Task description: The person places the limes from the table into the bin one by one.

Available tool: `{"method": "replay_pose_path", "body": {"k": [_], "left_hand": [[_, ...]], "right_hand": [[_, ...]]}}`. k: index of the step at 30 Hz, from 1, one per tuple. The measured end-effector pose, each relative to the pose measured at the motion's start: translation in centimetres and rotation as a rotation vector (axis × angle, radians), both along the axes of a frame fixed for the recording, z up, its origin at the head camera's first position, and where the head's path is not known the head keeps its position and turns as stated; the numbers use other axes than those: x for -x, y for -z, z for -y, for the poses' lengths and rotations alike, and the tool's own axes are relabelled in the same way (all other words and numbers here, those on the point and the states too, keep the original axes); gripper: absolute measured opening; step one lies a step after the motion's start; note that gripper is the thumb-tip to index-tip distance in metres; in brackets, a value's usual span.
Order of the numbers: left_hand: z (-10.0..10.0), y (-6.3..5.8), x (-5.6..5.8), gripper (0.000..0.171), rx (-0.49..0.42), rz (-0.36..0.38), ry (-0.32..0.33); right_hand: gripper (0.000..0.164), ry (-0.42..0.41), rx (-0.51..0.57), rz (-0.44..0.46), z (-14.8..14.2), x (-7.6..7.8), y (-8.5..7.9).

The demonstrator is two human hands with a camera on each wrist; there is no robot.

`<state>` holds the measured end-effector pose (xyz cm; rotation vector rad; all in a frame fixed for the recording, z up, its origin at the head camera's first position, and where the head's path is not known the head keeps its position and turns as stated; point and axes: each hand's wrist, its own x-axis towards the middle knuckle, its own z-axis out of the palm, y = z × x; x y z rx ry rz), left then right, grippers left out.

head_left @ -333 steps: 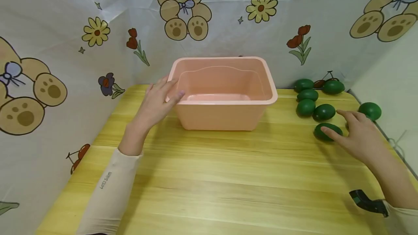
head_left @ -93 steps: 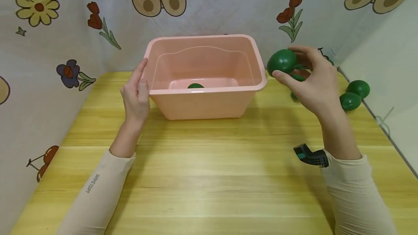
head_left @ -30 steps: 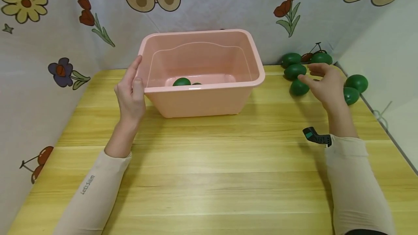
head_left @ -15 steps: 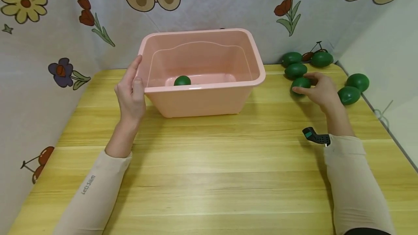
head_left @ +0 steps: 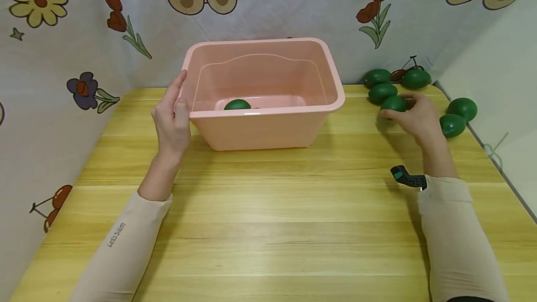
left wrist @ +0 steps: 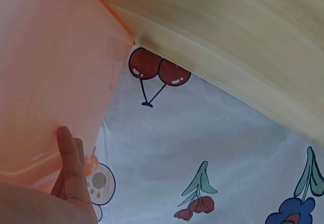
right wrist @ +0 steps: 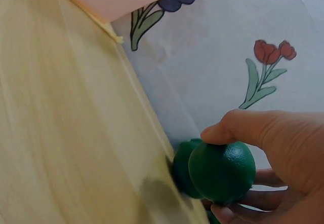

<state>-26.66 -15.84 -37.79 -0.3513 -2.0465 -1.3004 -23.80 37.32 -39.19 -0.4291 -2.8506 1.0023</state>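
My right hand [head_left: 417, 115] pinches a smooth, dark-green oval fruit [head_left: 393, 104] between thumb and fingers, at the back right of the table. In the right wrist view the same fruit [right wrist: 225, 171] sits against my thumb, with another green fruit [right wrist: 185, 168] partly hidden behind it. My left hand [head_left: 171, 127] rests along the left side of a pink plastic tub [head_left: 260, 130]. Its fingers [left wrist: 71, 163] lie straight against the tub's outer wall in the left wrist view. Inside the tub a green fruit [head_left: 237, 104] shows above the front rim, which hides most of the floor.
Several loose green fruits lie around my right hand: one [head_left: 382, 92] directly behind the held one, another [head_left: 416, 78] by the back cloth, and a pair [head_left: 453, 126] near the right edge. A printed cloth [head_left: 268, 22] hangs behind the wooden table [head_left: 293, 227].
Green fruit has gone from the right-hand group into the tub, one carried there by my right hand. That hand then came back and gripped another fruit. My left hand shifted to the tub's outer side.
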Motion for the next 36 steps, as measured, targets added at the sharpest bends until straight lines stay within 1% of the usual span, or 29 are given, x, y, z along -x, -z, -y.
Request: {"method": "replay_pose_path", "body": {"k": [7,12,18,23,28,32,36], "left_hand": [[0.0,-0.1,-0.1,0.061,-0.004,0.001,-0.001],[0.2,-0.2,-0.1,0.062,-0.005,0.011,-0.01],[0.4,-0.2,0.0,0.061,-0.023,0.007,-0.011],[0.5,-0.1,-0.1,0.062,-0.022,0.012,-0.003],[0.6,0.1,0.0,0.062,-0.006,0.003,-0.014],[0.5,0.2,0.1,0.062,-0.003,-0.001,-0.016],[0.2,0.2,0.1,0.062,0.009,-0.006,-0.002]], "right_hand": [[0.087,0.007,-0.003,-0.085,1.1,-0.2,-2.4],[0.084,0.025,0.021,-0.122,2.3,0.1,-3.9],[0.082,0.014,0.059,-0.15,3.8,0.8,-5.5],[0.076,0.018,0.133,-0.22,5.7,2.1,-6.8],[0.071,0.016,0.186,-0.315,8.0,4.1,-8.1],[0.071,0.01,0.254,-0.343,9.3,5.7,-8.7],[0.07,-0.019,0.334,-0.382,10.0,6.9,-9.1]]}}
